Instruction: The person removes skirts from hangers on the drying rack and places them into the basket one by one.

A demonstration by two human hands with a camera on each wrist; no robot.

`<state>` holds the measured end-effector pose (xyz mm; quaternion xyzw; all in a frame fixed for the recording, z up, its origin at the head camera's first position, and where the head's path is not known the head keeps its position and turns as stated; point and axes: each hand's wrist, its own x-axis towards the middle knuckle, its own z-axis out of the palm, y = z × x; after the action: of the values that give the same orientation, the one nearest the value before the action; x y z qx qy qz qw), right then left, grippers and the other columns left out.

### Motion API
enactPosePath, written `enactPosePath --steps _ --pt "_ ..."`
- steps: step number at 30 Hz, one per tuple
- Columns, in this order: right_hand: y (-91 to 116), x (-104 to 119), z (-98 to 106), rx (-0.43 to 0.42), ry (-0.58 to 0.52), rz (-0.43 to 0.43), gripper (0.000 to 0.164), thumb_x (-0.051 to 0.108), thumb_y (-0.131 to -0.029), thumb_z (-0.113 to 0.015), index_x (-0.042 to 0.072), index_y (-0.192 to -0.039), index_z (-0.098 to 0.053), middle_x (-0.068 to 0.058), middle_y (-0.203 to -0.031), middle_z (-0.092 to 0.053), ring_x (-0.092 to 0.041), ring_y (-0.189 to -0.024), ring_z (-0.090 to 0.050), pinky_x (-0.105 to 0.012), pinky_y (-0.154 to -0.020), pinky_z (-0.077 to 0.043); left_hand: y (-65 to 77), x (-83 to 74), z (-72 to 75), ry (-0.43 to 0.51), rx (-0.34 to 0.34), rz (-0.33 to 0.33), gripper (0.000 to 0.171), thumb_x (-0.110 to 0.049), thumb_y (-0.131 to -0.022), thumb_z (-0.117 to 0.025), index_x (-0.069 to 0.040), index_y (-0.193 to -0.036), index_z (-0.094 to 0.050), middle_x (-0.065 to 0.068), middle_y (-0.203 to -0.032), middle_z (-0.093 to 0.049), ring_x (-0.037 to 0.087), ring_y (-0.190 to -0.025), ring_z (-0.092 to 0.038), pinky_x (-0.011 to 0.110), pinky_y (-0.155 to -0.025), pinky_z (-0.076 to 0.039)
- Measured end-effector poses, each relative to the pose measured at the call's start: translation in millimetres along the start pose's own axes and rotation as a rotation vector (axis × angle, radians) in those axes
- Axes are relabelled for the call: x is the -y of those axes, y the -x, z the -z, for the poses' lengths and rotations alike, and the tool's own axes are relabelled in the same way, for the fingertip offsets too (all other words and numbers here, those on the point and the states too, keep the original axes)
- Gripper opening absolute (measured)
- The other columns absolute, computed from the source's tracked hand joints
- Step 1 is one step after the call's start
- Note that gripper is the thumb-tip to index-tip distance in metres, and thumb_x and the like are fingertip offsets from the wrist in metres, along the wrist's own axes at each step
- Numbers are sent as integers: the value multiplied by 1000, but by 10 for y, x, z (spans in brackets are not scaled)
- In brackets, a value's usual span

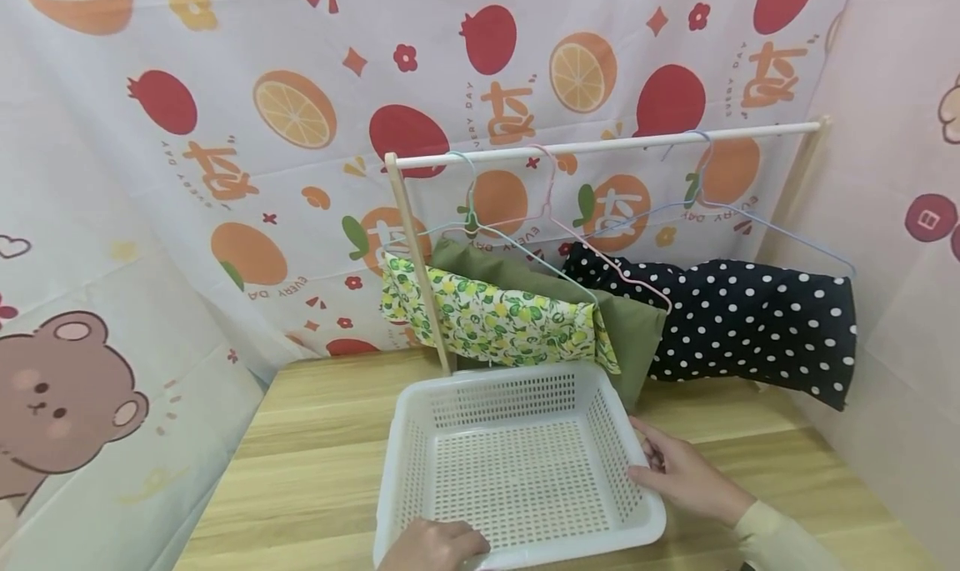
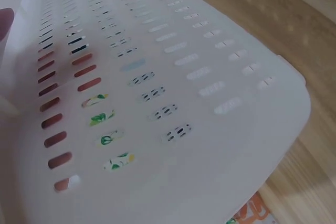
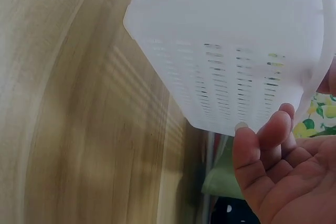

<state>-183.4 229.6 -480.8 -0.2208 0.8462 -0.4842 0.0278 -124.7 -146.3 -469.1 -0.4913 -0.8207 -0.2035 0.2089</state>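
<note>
Grip (image 1: 686,478) on basket (image 1: 517,475) (backdrop (image 1: 438,79): "EVERY DAY")

Lemon-print cloth (image 1: 517,319), olive cloth (image 1: 634,329), polka-dot cloth (image 1: 757,321) on hangers (image 1: 548,209) along white rod (image 1: 615,145); fruit-print backdrop (image 1: 247,37) behind.

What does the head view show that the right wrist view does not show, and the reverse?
Only the head view shows the thin pale green hanger, thin pink hanger, thin blue hanger, and the inside of the white rectangular plastic basket.

Only the right wrist view shows the outside of its slotted wall beside the right hand.

Both show the basket, that hand, the pale wooden table, and parts of the yellow lemon-print cloth, olive-green cloth and black white-dotted cloth.
</note>
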Motion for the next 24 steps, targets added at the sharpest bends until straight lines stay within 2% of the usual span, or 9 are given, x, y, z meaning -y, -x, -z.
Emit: enactPosePath --steps 4,8,13,17,20,22,24 --pt "7 27 26 1 -28 -13 71 24 -88 -60 -6 -140 -23 -4 -84 -57 -11 -71 -54 -26 -58 -49 -25 -15 -1 -10 5 -1 32 -47 -81 -63 -16 -80 -67 -9 -71 -64 -4 -61 -57 8 -52 -42" --pt "24 36 64 -3 -33 -30 67 24 -90 -58 -6 -140 -25 -5 -83 -57 -11 -69 -54 -26 -57 -49 -53 -28 -18 17 -21 -4 31 -45 -80 -65 -15 -80 -68 -7 -71 -65 -1 -61 -59 10 -53 -44" --pt "15 23 121 -4 -39 -50 64 25 -91 -57 -4 -140 -27 -5 -83 -59 -13 -69 -55 -27 -59 -49 -108 -43 -19 28 -164 -47 16 -30 -80 -69 -14 -79 -68 -8 -72 -64 -1 -64 -60 10 -56 -45" --pt "9 9 150 3 -23 -83 64 28 -91 -56 -1 -140 -28 -4 -84 -60 -14 -70 -56 -28 -59 -49 -100 -13 78 -40 -257 -92 12 -25 -80 -68 -14 -78 -67 -7 -74 -63 1 -64 -59 12 -56 -46" --pt "20 -5 168 13 -15 -97 64 28 -91 -56 -2 -140 -27 -4 -83 -60 -15 -70 -57 -29 -59 -50 -42 35 232 -120 -259 -41 13 -27 -79 -68 -15 -82 -66 -8 -76 -63 2 -65 -59 13 -56 -47" --pt "30 -6 181 17 -15 -106 64 28 -92 -55 -3 -140 -27 -4 -83 -60 -16 -69 -57 -31 -59 -50 16 86 352 -180 -250 36 16 -29 -77 -69 -16 -85 -66 -9 -79 -63 4 -67 -59 16 -57 -47" --pt "35 -2 191 22 -19 -124 64 30 -92 -54 -2 -140 -27 -5 -84 -60 -16 -70 -57 -32 -60 -51 80 141 469 -220 -219 140 20 -30 -75 -72 -17 -89 -66 -9 -83 -62 6 -71 -60 20 -59 -49"
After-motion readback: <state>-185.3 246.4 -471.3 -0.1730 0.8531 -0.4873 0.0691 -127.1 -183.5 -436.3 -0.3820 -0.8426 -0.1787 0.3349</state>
